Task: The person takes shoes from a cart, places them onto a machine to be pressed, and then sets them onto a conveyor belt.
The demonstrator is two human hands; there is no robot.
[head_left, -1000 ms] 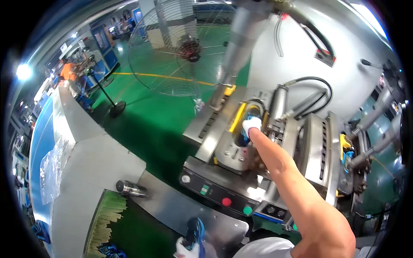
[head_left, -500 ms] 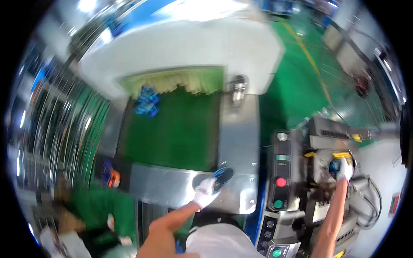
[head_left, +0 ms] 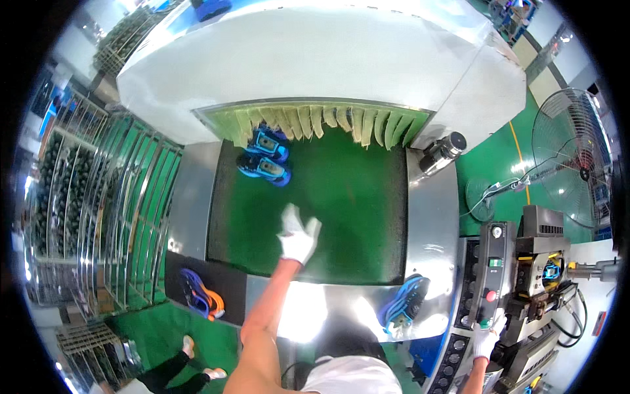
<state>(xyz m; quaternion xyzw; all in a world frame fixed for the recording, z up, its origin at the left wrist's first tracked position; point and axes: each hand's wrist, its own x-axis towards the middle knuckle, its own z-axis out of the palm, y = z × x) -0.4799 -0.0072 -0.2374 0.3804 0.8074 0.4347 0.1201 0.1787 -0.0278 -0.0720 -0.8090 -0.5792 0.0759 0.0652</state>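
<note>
My left hand (head_left: 298, 240), in a white glove, reaches over the green conveyor belt (head_left: 348, 217) with fingers spread and nothing in them. Farther up the belt, two blue shoes (head_left: 264, 166) sit at the fringed curtain, one partly under its strips. On the metal ledge near me, a dark and blue shoe (head_left: 405, 303) rests at the right. A blue and orange shoe (head_left: 201, 293) lies on the dark left end. My gloved right hand (head_left: 487, 336) touches the control panel (head_left: 492, 282) by its green button, fingers stretched out. Something bright blue (head_left: 552, 269) sits in the machine beside the panel.
A white machine housing (head_left: 315, 59) with the curtained opening spans the far side. A metal flask (head_left: 443, 152) stands on the right ledge. Beyond it is a large fan (head_left: 571, 157). Wire racks (head_left: 141, 197) line the left, and another person's legs (head_left: 177, 368) show lower left.
My left hand has let go of the dark and blue shoe on the ledge and moved out over the belt. My right hand has drawn back from the machine to the panel. The view has shifted.
</note>
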